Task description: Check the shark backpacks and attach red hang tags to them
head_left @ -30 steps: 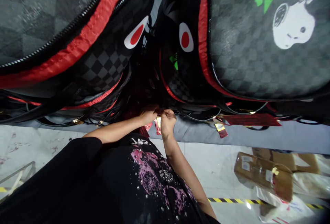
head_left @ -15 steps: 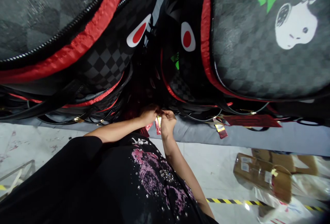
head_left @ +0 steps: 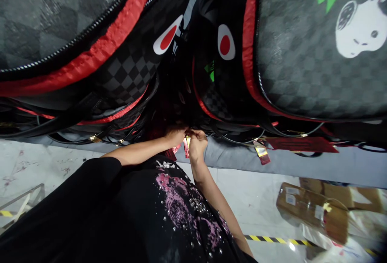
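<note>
Where the black checkered backpacks (head_left: 130, 69) lie piled on a grey table (head_left: 302, 162), the head view shows both hands meeting at the pile's lower edge. The left hand (head_left: 174, 135) and right hand (head_left: 198, 145) have their fingers drawn narrow, pinching a small red-and-gold hang tag (head_left: 187, 147) that dangles between them over the table edge. A second tag (head_left: 262, 153) hangs well to the right.

Glossy foil tag (head_left: 187, 147), matt checkered cloth backpack (head_left: 130, 69) with shiny red trim.
</note>
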{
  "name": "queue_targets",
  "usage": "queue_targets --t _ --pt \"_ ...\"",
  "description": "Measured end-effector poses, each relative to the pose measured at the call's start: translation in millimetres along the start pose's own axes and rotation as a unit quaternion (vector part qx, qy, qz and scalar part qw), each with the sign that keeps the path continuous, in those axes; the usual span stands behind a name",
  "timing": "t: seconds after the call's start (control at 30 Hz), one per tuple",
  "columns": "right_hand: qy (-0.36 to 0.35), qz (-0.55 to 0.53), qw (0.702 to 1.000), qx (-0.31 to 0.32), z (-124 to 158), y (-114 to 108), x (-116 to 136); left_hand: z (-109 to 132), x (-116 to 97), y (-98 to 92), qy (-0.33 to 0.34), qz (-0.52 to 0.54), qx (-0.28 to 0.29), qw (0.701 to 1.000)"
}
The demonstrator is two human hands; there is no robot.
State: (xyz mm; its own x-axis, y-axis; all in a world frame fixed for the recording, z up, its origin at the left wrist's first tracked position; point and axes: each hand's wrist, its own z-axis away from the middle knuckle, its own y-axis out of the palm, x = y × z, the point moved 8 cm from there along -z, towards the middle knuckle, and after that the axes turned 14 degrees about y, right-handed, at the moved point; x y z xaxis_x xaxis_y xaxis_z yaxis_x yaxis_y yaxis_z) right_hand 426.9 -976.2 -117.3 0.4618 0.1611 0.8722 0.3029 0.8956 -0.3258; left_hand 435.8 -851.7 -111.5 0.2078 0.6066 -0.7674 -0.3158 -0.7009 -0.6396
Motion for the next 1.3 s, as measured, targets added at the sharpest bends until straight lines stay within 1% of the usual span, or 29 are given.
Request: queue_targets --t 0.17,0.3,0.4,0.53,0.6,0.67,0.73,0.77,0.8,0.83,0.9,0.93,0.97,1.03,1.1,1.17,1.23,1.3 --pt "0.001 -0.003 1.000 -0.006 1.9 -1.1 2.4 -1.5 -0.4 -1.4 -0.006 0.000 -0.016 1.000" --pt "0.005 0.002 1.000 -0.004 1.5 -1.7 1.5 -3.2 0.0 0.6 0.008 0.019 0.003 1.000" --pt "0.006 -0.001 1.000 -0.007 0.4 -1.0 -3.1 -3.0 3.8 2.3 -0.001 0.024 0.007 1.000" --pt "0.002 0.000 1.000 -0.009 -0.5 2.2 -8.5 -4.4 3.7 1.0 -0.005 0.035 -0.013 0.999" --pt "-0.001 0.005 1.000 -0.011 -1.3 2.1 -8.6 -4.3 3.1 -1.9 0.001 0.044 -0.024 0.999" --pt "0.003 0.012 1.000 -0.015 -3.0 -0.9 -8.2 0.9 5.2 -7.6 0.016 0.052 -0.038 0.998" --pt "0.016 0.030 0.999 -0.012 -5.6 -5.4 -9.0 16.3 14.3 -17.7 0.029 0.077 -0.078 0.994" --pt "0.022 0.042 0.999 -0.007 -6.8 -7.6 -10.0 29.0 24.9 -21.8 0.012 0.096 -0.098 0.990" --pt "0.028 0.052 0.998 -0.002 -7.8 -10.1 -11.6 45.0 39.9 -24.1 -0.026 0.115 -0.112 0.987" --pt "0.033 0.061 0.998 0.000 -8.6 -12.6 -13.8 63.8 57.6 -24.2 -0.080 0.128 -0.120 0.981" --pt "0.038 0.066 0.997 0.005 -9.2 -16.1 -19.8 105.0 91.4 -18.9 -0.198 0.127 -0.113 0.965" --pt "0.037 0.067 0.997 0.008 -9.1 -16.4 -23.3 123.1 103.7 -15.4 -0.241 0.116 -0.106 0.958" --pt "0.034 0.069 0.997 0.011 -8.8 -15.5 -26.8 136.9 112.2 -11.9 -0.267 0.105 -0.103 0.952" --pt "0.024 0.080 0.996 0.027 -7.1 -9.4 -33.4 149.9 120.7 -3.8 -0.290 0.088 -0.101 0.948" --pt "0.019 0.088 0.995 0.041 -4.4 -2.3 -39.0 145.1 123.4 3.2 -0.300 0.068 -0.102 0.946" --pt "0.018 0.091 0.994 0.052 -0.8 2.4 -42.0 128.1 123.5 5.4 -0.299 0.048 -0.112 0.946" --pt "0.014 0.096 0.993 0.062 3.2 3.0 -41.4 107.8 121.9 3.1 -0.290 0.037 -0.124 0.948" --pt "0.010 0.107 0.992 0.068 6.7 -1.1 -38.0 90.9 117.1 -1.5 -0.266 0.035 -0.129 0.955"
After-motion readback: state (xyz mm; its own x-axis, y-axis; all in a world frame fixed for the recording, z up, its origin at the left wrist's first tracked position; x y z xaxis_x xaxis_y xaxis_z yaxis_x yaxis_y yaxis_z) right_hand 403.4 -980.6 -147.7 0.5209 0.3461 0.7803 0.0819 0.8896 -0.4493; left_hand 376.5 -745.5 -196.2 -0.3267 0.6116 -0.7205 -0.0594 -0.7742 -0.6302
